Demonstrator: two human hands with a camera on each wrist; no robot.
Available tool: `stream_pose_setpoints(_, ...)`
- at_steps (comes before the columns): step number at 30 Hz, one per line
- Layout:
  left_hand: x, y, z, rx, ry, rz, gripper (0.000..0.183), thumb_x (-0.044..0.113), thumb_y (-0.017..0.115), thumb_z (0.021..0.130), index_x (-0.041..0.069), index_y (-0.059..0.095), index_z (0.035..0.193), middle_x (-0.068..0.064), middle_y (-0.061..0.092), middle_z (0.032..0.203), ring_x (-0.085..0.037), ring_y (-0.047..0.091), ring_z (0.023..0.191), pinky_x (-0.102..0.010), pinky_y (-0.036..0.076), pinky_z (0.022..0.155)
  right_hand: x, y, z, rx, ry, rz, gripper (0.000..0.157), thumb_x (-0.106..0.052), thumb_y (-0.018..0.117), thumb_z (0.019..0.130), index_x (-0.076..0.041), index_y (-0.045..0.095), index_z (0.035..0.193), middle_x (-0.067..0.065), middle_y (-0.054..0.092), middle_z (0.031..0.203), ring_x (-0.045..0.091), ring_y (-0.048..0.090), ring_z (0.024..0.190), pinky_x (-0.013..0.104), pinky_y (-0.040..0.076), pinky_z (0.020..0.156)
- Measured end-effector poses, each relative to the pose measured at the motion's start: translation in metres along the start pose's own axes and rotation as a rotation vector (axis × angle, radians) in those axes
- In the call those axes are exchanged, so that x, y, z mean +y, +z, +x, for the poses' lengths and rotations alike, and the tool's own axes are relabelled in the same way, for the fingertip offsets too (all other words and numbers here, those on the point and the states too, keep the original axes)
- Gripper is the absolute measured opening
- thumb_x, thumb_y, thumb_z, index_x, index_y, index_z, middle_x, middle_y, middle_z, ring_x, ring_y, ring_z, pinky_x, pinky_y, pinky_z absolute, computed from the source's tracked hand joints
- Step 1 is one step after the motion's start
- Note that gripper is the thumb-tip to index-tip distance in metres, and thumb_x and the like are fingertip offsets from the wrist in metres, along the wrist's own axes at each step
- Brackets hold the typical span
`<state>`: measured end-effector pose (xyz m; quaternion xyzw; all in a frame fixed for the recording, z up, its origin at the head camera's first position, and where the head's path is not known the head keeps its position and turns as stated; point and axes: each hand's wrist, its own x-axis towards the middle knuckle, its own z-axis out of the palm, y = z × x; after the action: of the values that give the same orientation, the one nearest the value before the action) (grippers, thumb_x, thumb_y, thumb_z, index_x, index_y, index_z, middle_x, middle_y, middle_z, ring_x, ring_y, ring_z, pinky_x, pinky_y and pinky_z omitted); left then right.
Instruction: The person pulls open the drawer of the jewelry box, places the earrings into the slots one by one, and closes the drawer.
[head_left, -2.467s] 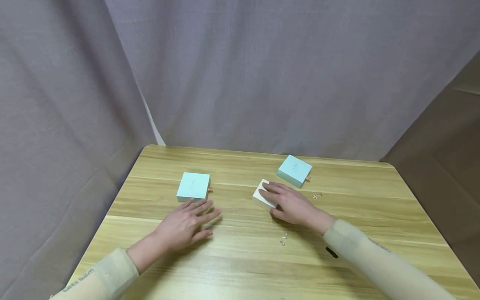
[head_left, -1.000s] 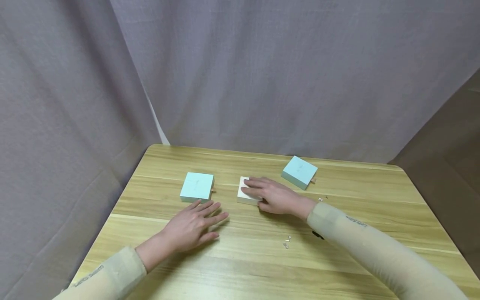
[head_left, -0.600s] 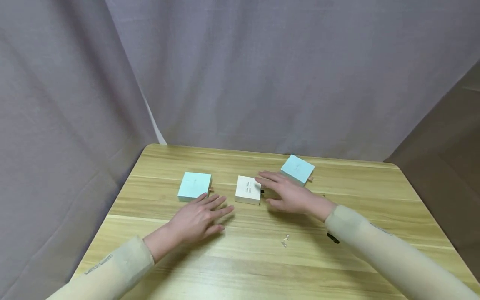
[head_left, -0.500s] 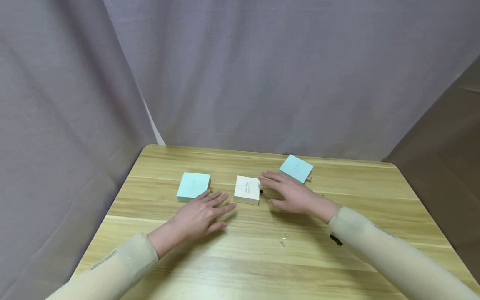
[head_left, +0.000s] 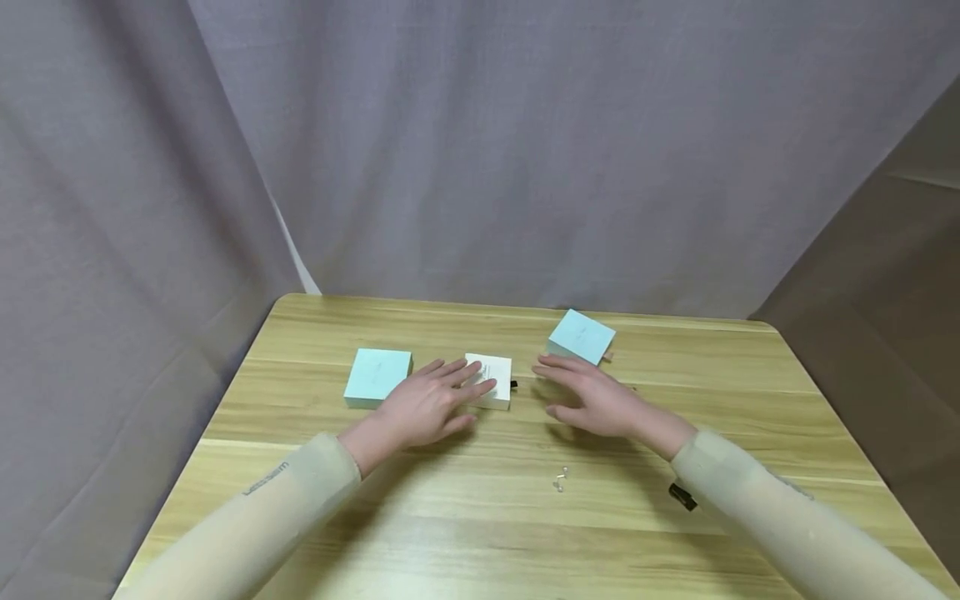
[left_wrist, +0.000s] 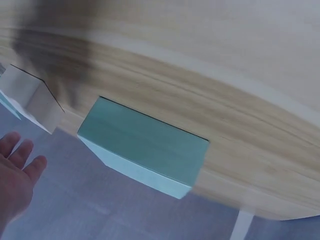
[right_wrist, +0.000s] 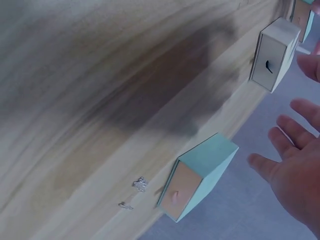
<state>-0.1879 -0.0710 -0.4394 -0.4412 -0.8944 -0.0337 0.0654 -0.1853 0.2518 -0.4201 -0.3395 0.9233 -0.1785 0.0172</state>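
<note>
A small white drawer box with a black pull tab lies between two mint-green ones. My left hand has its fingers spread, and they overlap the white box's left part in the head view. In the left wrist view my left hand holds nothing, with the left mint box beside it. To the right of the white box, my right hand hovers with relaxed fingers and nothing in them. Its fingers overlap the front of the right mint box, which sits at an angle with a pinkish tab.
Small silvery jewelry pieces lie on the wooden table in front of my right hand. More silvery pieces lie by the right mint box in the right wrist view. A grey curtain hangs behind the table.
The white box has slid left, away from the right mint box, under my right hand. My right hand has let go and drawn right. My left hand has moved right, over the white box.
</note>
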Motion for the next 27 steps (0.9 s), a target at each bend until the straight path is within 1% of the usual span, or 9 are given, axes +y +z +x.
stream_pose_setpoints(6,-0.003,0.004,0.019,-0.007,0.009,0.014,0.061,0.041,0.066,0.107,0.022,0.049,0.162,-0.015,0.048,0.164,-0.035,0.047,0.151,-0.055,0.041,0.123,0.003,0.002,-0.003,-0.01,0.043,0.045,0.061,-0.019,0.076,0.1,0.0,0.055,0.153,0.023,0.046,0.163,0.048,0.042,0.15,0.068,0.033,0.123)
stream_pose_setpoints(8,-0.004,0.005,0.024,-0.019,0.001,0.03,0.061,0.043,0.065,0.107,0.023,0.049,0.162,-0.014,0.048,0.164,-0.034,0.048,0.151,-0.055,0.041,0.123,0.004,0.003,-0.004,-0.009,0.046,0.05,0.06,-0.02,0.076,0.1,0.0,0.056,0.153,0.024,0.046,0.163,0.048,0.043,0.15,0.068,0.033,0.122)
stream_pose_setpoints(12,-0.006,0.009,0.031,-0.064,-0.02,0.058,0.061,0.046,0.061,0.109,0.026,0.046,0.164,-0.011,0.046,0.166,-0.033,0.045,0.153,-0.053,0.038,0.125,0.005,0.004,-0.004,-0.008,0.044,0.058,0.059,-0.021,0.076,0.1,0.001,0.057,0.152,0.025,0.047,0.162,0.048,0.043,0.149,0.069,0.033,0.122)
stream_pose_setpoints(16,-0.01,0.013,0.033,-0.091,-0.026,0.059,0.06,0.048,0.057,0.11,0.027,0.045,0.165,-0.01,0.044,0.168,-0.032,0.042,0.155,-0.052,0.035,0.127,0.005,0.005,-0.005,-0.013,0.047,0.063,0.06,-0.023,0.076,0.1,0.0,0.057,0.152,0.025,0.047,0.162,0.048,0.043,0.15,0.069,0.033,0.122)
stream_pose_setpoints(23,-0.015,0.02,0.033,-0.101,0.02,0.055,0.058,0.047,0.054,0.111,0.027,0.045,0.164,-0.012,0.041,0.169,-0.032,0.041,0.155,-0.053,0.033,0.128,0.005,0.007,-0.004,-0.022,0.049,0.078,0.061,-0.024,0.076,0.1,0.0,0.057,0.152,0.022,0.048,0.162,0.047,0.043,0.15,0.067,0.032,0.123)
stream_pose_setpoints(27,-0.017,0.023,0.033,-0.09,0.04,0.053,0.057,0.046,0.055,0.111,0.026,0.048,0.163,-0.013,0.043,0.168,-0.033,0.041,0.155,-0.052,0.033,0.128,0.004,0.008,-0.003,-0.024,0.047,0.088,0.06,-0.023,0.076,0.1,0.001,0.057,0.152,0.023,0.048,0.162,0.048,0.043,0.15,0.067,0.032,0.123)
